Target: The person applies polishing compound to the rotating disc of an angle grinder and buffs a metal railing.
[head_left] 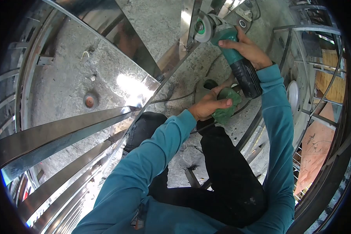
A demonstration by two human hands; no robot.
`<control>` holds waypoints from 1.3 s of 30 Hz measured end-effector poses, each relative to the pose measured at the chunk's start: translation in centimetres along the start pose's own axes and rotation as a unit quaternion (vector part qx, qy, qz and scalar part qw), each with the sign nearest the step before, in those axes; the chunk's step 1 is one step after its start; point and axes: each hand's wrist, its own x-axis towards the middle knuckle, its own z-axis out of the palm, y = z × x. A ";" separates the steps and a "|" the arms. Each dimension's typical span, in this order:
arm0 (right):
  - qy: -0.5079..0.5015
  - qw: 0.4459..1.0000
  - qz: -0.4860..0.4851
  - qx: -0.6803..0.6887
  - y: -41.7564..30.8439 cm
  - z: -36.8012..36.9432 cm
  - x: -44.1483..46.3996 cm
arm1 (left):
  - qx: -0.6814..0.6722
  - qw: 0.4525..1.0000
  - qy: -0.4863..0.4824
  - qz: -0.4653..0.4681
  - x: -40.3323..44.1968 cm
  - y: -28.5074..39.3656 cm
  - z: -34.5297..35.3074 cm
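Observation:
My right hand (251, 48) is wrapped round the body of a green and black angle grinder (238, 64). The grinder's head points up and left, and its pale disc (203, 28) sits right beside a shiny metal bar (187, 29). Whether the disc touches the bar or spins I cannot tell. Below the grinder, my left hand (210, 104) is closed on a crumpled green piece (223, 114), like cloth or a wrapper. Its thumb lies across the green, and what may be inside is hidden.
Polished metal bars of a frame (62, 128) spread across the left, with a wide shiny panel (121, 31) at the top. A cable (175, 98) runs over the concrete floor. A small round cup-like object (90, 101) lies left. Metal racks (312, 28) and boards (318, 140) stand right.

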 end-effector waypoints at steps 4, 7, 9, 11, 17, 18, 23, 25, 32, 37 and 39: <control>0.009 1.000 -0.014 0.008 -0.4 0.3 -0.1 | 0.017 1.000 -0.004 -0.014 0.1 0.0 -0.3; -0.005 1.000 -0.017 0.003 0.4 0.1 0.3 | 0.013 1.000 0.002 -0.006 -0.1 -0.1 0.0; -0.009 1.000 -0.019 -0.007 0.6 0.0 0.2 | 0.016 1.000 0.012 -0.008 -0.2 0.1 0.4; -0.008 0.999 0.028 0.042 0.2 -0.1 -0.3 | 0.021 0.999 0.023 -0.007 -0.3 0.0 0.4; 0.003 0.999 0.019 0.042 1.1 0.2 -1.0 | 0.019 0.999 0.012 -0.035 -0.8 -0.4 0.5; 0.003 0.999 0.019 0.043 1.0 0.1 -1.3 | 0.016 0.999 0.014 -0.042 -1.0 -0.3 0.7; -0.002 0.997 0.047 0.068 1.6 0.1 -1.9 | 0.019 0.998 -0.004 -0.066 -1.2 -0.9 0.1; 0.002 0.996 0.050 0.067 1.7 0.2 -2.1 | 0.050 0.997 0.002 -0.067 -1.4 -1.3 0.1; -0.015 0.996 0.050 0.078 0.1 0.5 -2.9 | 0.060 0.996 -0.002 -0.065 -1.4 -0.7 0.5; -0.017 0.996 0.043 0.080 1.2 0.3 -2.0 | 0.055 0.998 -0.001 -0.043 -1.7 -1.0 0.3; -0.019 0.996 0.041 0.081 1.0 0.3 -2.1 | 0.045 0.998 -0.004 -0.052 -1.6 -0.9 0.2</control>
